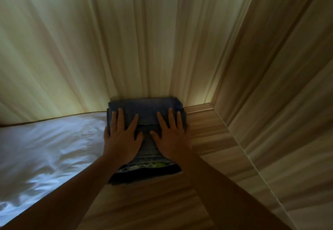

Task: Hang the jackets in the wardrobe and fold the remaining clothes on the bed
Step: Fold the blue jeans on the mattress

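Pale curtains [108, 40] hung behind a wooden tabletop [153, 202] beside the white bed [45, 139]. Folded jeans [144, 110] topped a clothes stack [144, 174] there. The left hand [122, 138] and right hand [171, 138] lay flat on them, fingers [120, 118] straight, grasping nothing. Even downward pressure would likely square the pile.

Blue denim folded jeans [146, 110], green-and-white patterned garment [149, 165] beneath, white bedsheet [45, 145], cream curtain [90, 49], light wood-grain surface [144, 202]

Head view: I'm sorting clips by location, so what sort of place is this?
Probably a bedroom: a bed with a white sheet, long pale curtains behind it, and folded clothes stacked on a wooden ledge beside it.
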